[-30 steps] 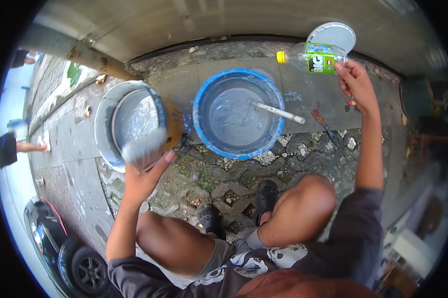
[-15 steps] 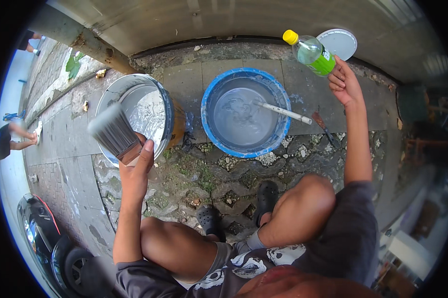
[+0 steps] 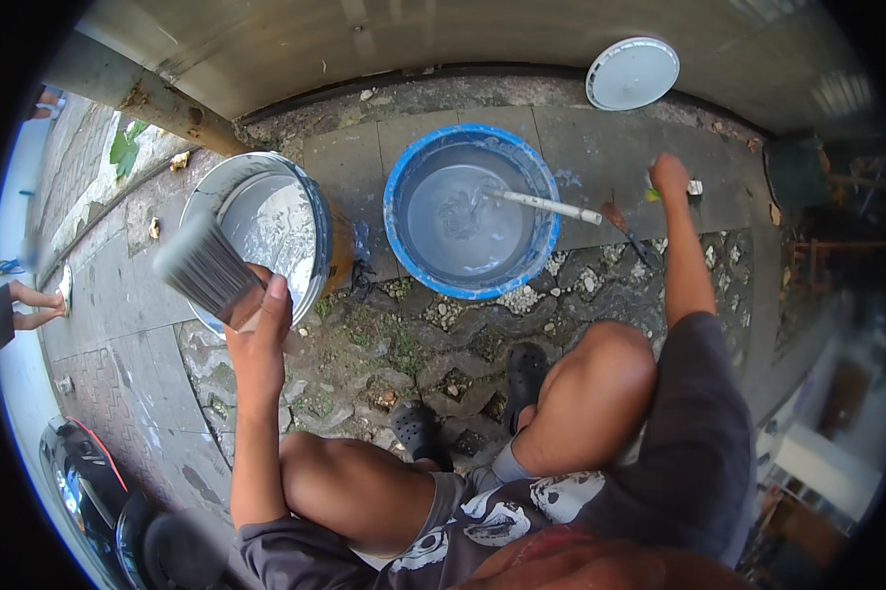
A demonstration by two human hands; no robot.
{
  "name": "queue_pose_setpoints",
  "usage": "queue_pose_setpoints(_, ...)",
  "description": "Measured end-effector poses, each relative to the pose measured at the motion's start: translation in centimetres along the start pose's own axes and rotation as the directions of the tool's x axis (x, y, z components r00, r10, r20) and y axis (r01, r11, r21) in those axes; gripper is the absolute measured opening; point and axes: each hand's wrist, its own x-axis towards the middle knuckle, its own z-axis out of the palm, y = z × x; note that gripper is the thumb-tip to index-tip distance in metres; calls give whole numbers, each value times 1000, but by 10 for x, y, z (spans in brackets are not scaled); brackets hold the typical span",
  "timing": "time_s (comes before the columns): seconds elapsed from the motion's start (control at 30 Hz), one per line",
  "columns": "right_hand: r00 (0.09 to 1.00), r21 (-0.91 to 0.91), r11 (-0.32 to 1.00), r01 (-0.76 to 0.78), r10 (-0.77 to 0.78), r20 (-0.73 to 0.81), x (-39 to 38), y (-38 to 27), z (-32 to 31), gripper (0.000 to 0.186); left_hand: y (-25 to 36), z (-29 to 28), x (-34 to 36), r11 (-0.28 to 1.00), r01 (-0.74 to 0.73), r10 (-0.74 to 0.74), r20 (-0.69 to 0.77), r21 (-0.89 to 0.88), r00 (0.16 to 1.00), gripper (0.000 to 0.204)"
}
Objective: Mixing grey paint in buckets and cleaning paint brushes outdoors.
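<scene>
My left hand is closed round the handle of a wide paintbrush. Its grey bristles point up and left, in front of the near-left rim of a bucket of grey-white paint. My right hand is closed low at the right; a green bit of the plastic bottle shows beside the fingers, and the hand hides most of it. Between the hands stands a blue basin of grey liquid, a pale stick leaning over its right rim. A small scraper-like tool lies between basin and right hand.
A round white lid leans at the wall behind. A rusty pole stands at the back left. My dark clogs rest on rough patterned paving. Another person's legs and a dark vehicle show at far left.
My right hand has come down with the bottle, whose yellow cap and clear body no longer show. The left hand still holds the paintbrush in nearly the same place. The view has shifted slightly.
</scene>
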Motion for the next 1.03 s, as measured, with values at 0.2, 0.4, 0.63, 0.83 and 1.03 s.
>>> queue_pose_setpoints(0.2,998,-90,994,-54,54,7,-41,-87,-50,35,-1,-5,-14,986,-8,13,-30,169,999,25)
queue_pose_setpoints(0.4,1000,855,518,22,-4,-23,-97,-204,-150,23,17,-8,-21,976,-17,21,-18,215,1000,24)
queue_pose_setpoints(0.63,543,-72,778,625,-499,-675,-135,-255,-181,33,8,-5,-13,980,-23,26,-15,195,1000,24)
queue_pose_setpoints(0.83,523,-79,658,749,-661,-538,-168,-314,-206,29,-3,-7,-8,965,-121,118,25,234,993,26)
queue_pose_setpoints(1.03,385,-72,401,913,-907,-168,-208,-401,-216,32,-7,1,12,723,-660,607,268,204,748,46)
